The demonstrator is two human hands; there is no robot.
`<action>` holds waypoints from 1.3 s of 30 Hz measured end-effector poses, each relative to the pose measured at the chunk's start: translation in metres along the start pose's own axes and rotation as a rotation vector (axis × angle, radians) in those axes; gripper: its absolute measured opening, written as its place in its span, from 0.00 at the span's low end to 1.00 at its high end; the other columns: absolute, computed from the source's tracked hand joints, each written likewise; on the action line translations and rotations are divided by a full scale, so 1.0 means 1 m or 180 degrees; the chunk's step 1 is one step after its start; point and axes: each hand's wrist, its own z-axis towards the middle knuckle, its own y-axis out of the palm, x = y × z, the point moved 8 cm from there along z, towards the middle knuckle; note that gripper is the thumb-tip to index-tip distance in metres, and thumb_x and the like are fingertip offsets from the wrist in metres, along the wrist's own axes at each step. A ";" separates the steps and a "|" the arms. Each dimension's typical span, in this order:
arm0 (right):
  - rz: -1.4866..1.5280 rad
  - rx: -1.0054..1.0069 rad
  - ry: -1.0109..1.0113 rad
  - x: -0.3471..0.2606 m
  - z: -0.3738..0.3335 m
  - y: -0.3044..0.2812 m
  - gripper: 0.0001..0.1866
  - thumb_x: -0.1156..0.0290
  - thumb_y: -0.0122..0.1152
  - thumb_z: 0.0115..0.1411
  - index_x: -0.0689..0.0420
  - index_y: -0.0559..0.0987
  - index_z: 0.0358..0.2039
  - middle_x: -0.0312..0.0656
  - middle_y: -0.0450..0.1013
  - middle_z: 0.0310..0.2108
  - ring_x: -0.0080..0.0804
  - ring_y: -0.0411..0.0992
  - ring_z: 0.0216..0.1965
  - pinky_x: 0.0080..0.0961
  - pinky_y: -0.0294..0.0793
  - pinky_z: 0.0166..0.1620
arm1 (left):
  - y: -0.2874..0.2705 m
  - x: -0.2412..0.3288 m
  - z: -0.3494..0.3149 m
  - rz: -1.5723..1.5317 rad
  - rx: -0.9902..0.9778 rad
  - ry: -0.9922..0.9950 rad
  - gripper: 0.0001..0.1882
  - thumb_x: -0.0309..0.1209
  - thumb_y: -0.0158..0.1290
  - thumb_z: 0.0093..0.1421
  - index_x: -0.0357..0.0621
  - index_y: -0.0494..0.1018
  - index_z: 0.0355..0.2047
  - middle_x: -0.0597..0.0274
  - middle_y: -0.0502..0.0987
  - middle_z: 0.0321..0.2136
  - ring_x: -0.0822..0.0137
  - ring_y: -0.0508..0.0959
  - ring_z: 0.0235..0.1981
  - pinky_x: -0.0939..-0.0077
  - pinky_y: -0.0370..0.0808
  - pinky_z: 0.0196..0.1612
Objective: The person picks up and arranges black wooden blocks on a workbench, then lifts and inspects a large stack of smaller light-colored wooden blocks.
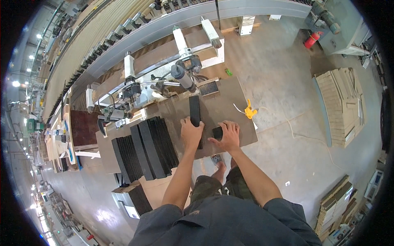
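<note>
On the brown worktop (230, 93) lies a long, narrow black strip (194, 107), pointing away from me. My left hand (191, 133) grips it near its middle, fingers and thumb at its sides; the near end shows below the hand. Just to the right, my right hand (228, 135) is closed over a small black block (217, 132), partly hidden by the fingers; its exact kind is unclear. Left of my left arm stand many similar black strips (150, 143), packed side by side in rows on the worktop.
A machine (182, 76) with grey cylinders and clamps borders the worktop's far side. A yellow tool (249, 110) sits at the right edge, near a pale cord (292, 129) on the floor. Board stacks (340, 106) and a red fire extinguisher (313, 39) stand further right.
</note>
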 end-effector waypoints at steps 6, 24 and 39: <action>-0.0171 -0.0183 -0.0112 -0.004 0.003 0.002 0.56 0.21 0.71 0.45 0.52 0.76 0.62 0.45 0.68 0.63 0.49 0.62 0.68 0.58 0.51 0.75 | 0.014 0.030 0.022 -0.0032 0.0418 0.0602 0.46 0.49 0.70 0.60 0.39 0.67 0.72 0.38 0.81 0.53 0.39 0.84 0.50 0.49 0.81 0.54; -0.0270 -0.0439 0.0093 -0.007 0.007 0.011 0.43 0.30 0.74 0.51 0.51 0.82 0.55 0.46 0.72 0.56 0.51 0.64 0.65 0.59 0.51 0.75 | 0.039 0.018 0.022 -0.0326 0.1202 0.1082 0.44 0.64 0.58 0.68 0.46 0.71 0.73 0.40 0.86 0.42 0.45 0.83 0.41 0.53 0.72 0.59; -0.0273 -0.0180 0.0031 -0.004 0.010 0.009 0.41 0.32 0.76 0.49 0.52 0.82 0.52 0.48 0.72 0.53 0.55 0.65 0.63 0.60 0.54 0.74 | 0.047 0.020 0.026 -0.0227 0.1057 0.1033 0.37 0.60 0.56 0.71 0.52 0.74 0.71 0.53 0.80 0.65 0.52 0.85 0.47 0.59 0.66 0.64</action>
